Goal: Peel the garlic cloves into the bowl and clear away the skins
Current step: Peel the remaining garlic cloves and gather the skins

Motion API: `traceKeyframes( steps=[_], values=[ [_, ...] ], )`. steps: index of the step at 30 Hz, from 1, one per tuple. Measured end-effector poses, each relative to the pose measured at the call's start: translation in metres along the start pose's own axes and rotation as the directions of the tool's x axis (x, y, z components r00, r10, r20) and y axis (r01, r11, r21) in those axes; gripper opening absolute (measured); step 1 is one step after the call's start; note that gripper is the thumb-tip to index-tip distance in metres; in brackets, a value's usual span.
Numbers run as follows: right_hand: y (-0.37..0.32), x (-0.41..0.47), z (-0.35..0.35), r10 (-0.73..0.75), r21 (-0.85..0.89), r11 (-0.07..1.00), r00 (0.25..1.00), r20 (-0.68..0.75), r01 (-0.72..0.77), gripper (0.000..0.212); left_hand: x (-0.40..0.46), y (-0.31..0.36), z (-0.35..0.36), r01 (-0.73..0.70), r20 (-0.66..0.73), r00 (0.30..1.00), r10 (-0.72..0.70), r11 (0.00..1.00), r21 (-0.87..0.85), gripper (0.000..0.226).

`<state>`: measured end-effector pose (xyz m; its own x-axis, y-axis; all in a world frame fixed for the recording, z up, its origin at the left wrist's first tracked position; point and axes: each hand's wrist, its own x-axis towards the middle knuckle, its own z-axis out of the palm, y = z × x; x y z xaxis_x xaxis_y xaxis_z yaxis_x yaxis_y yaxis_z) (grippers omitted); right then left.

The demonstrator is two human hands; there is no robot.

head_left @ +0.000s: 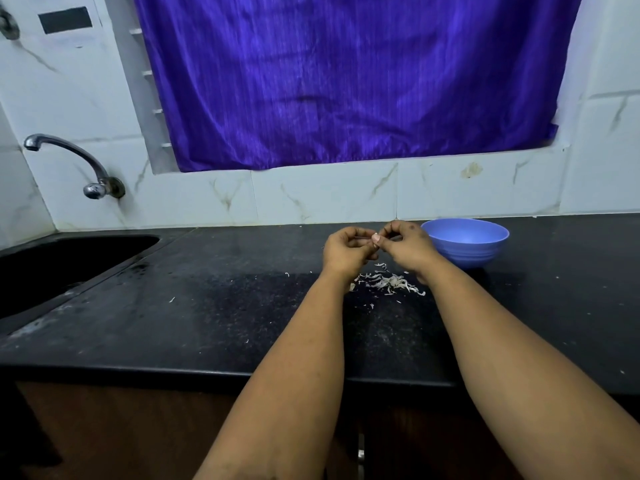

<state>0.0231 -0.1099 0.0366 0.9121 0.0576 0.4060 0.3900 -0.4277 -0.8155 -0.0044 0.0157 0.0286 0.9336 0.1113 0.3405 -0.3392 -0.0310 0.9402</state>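
Bench [214, 317]: black stone, front edge nearest the viewer, flecked with small white scraps.

Skins [388, 283]: loose pale heap on the bench, directly below the hands and just in front of the bowl. Stray flakes lie further left. Still to be cleared.

Left hand [348, 249]: raised above the heap, fingers curled; grip pinches a small pale item at the fingertips, judged to be the garlic clove [375, 238].

Right hand [405, 245]: meets the left at the same point, thumb and forefinger closed on the clove's other end. Both grips are closed on one item. Very little of the clove shows; how much skin remains cannot be told.

Bowl [465, 242]: blue, just behind and to the right of the right hand. Contents not visible from this angle.

Sink [69, 258] and tap [72, 157]: far left, well apart from the work.

Curtain [346, 81]: purple, on the rear wall.

Handling note, as judgement: the step is peeling. Steady the clove with one hand, lift skin with the other's nail, and work over the heap so that flakes land together. Drop the bare clove rightwards into the bowl, keeping skin out of it.
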Motion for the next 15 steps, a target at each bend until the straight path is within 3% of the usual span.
traceKeyframes(
  steps=[10,15],
  values=[
    [0.0032,0.0041,0.0047,0.040,0.041,0.998,0.996,0.077,-0.043,0.018,0.0007,-0.0014,-0.0002,0.001,-0.030,1.000,-0.001,1.000,-0.029,0.012],
    [-0.0043,0.0005,0.0043,0.080,0.349,0.931,0.992,0.095,-0.108,0.017,0.0029,-0.0018,-0.0008,0.035,-0.038,0.998,-0.042,0.987,-0.158,0.016]
  ],
)
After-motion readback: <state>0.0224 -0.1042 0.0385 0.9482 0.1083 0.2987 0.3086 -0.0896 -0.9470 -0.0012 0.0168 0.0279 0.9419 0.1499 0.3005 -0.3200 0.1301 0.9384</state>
